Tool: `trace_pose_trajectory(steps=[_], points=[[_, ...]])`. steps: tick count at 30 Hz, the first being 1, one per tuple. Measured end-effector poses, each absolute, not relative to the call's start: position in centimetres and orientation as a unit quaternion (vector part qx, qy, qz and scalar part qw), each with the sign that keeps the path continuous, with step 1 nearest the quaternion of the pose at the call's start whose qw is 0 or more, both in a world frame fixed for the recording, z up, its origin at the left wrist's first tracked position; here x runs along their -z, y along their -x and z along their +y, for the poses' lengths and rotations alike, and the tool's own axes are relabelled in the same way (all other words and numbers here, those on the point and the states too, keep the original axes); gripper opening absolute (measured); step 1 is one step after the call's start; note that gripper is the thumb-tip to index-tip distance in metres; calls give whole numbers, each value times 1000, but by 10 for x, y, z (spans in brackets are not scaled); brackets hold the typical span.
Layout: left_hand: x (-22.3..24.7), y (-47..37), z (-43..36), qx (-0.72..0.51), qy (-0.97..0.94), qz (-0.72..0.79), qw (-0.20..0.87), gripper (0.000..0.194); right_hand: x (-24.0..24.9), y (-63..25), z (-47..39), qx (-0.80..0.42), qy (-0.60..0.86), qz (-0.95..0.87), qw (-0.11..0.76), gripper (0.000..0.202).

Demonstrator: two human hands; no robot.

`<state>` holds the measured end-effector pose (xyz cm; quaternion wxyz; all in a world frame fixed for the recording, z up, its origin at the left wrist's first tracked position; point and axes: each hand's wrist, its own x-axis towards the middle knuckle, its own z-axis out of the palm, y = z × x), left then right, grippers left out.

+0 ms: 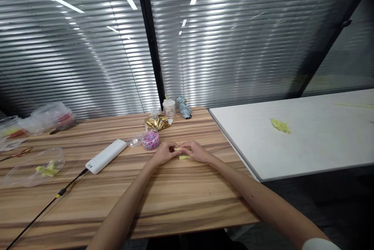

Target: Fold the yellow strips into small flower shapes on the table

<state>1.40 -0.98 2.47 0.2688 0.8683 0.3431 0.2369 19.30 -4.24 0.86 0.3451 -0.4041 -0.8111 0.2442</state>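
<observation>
Close together over the wooden table, my left hand and my right hand both pinch a thin yellow strip. Their fingertips nearly meet on it, hiding much of the strip. Just below, another yellow piece lies by my right fingers; whether it joins the held strip I cannot tell. A round clear tub of small pink and purple bits stands left of my left hand, with its clear lid beside it.
Left are a white power bank with a black cable, a clear plastic lid holding yellow scraps, scissors and plastic containers. Behind stand a gold packet, a cup and a crumpled wrapper. Yellow pieces lie on the white table.
</observation>
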Motion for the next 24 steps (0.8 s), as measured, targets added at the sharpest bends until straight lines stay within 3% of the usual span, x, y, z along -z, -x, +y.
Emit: trace_pose_trajectory(steps=[10,24], points=[[-20,-14,-5,-240,-833,357,349,40,-10,-192,-41,-268,424,-772,390,31],[-27,-22,-12,-279,-805,334,403,41,0,-188,-32,-401,442,-639,485,38]])
